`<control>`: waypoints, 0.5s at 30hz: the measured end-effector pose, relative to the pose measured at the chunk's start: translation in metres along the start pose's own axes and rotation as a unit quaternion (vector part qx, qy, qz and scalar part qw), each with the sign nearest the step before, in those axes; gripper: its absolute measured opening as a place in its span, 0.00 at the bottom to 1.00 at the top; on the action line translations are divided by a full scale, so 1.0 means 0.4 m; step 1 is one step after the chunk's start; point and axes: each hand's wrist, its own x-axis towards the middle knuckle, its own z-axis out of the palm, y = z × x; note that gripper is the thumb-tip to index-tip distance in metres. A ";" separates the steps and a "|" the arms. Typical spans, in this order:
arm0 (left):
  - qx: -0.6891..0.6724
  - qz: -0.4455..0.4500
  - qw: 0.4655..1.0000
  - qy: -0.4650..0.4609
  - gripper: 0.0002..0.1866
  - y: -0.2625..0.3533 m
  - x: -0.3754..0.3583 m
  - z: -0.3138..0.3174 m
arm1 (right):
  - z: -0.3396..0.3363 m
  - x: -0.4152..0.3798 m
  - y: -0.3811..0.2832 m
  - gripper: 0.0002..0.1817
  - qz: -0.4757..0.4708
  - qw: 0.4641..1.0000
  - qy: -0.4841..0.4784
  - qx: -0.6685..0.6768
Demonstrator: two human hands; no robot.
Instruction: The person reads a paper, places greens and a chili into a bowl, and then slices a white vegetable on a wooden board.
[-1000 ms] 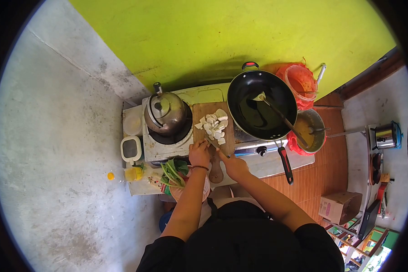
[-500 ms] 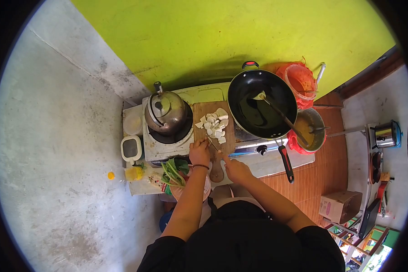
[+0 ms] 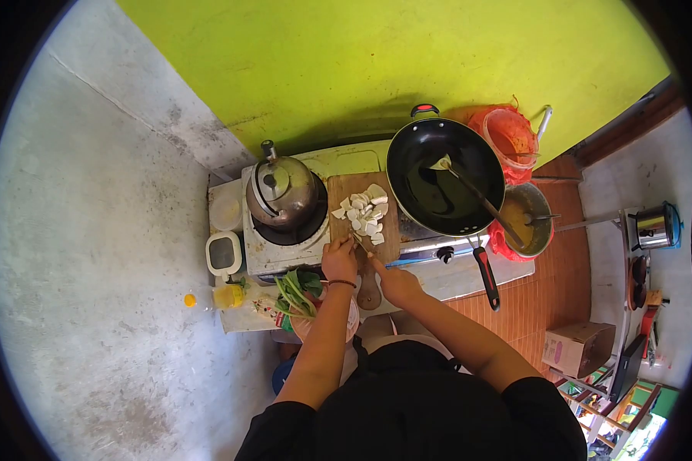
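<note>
A wooden cutting board (image 3: 346,184) with a handle toward me lies across the stove. White chopped pieces (image 3: 367,209) are heaped on its far half. My right hand (image 3: 400,286) is closed round the handle of a knife (image 3: 364,244), whose blade points away over the near part of the board. At the board's left near edge, my left hand (image 3: 339,260) has its fingers bent and pressed together right beside the blade. I cannot make out what those fingers hold.
A metal kettle (image 3: 286,201) stands on the left burner. To the right sits a black wok (image 3: 407,177) with a spatula (image 3: 473,190) in it, its handle jutting toward me. Beyond are a pot of yellowish mix (image 3: 537,201) and a red-wrapped tub (image 3: 507,131). Leafy greens (image 3: 294,292) lie near my left forearm.
My right hand and the knife have shifted very slightly toward the left. Otherwise the hands, the board and the white pieces look the same.
</note>
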 end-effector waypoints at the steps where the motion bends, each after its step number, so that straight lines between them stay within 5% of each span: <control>1: 0.002 0.001 1.000 0.003 0.07 -0.002 0.000 -0.001 | -0.010 -0.002 -0.006 0.37 -0.001 1.000 -0.004 -0.013; 4: 0.000 0.004 1.000 0.014 0.07 -0.008 -0.001 0.001 | -0.026 0.004 -0.027 0.40 0.026 0.996 -0.032 -0.082; 10: -0.011 -0.019 1.000 0.008 0.08 -0.005 0.000 -0.002 | -0.022 0.011 -0.007 0.32 0.016 0.998 -0.003 0.059; 15: -0.008 -0.020 1.000 0.003 0.10 -0.018 -0.007 0.006 | -0.036 -0.028 -0.014 0.29 0.002 0.999 0.007 0.031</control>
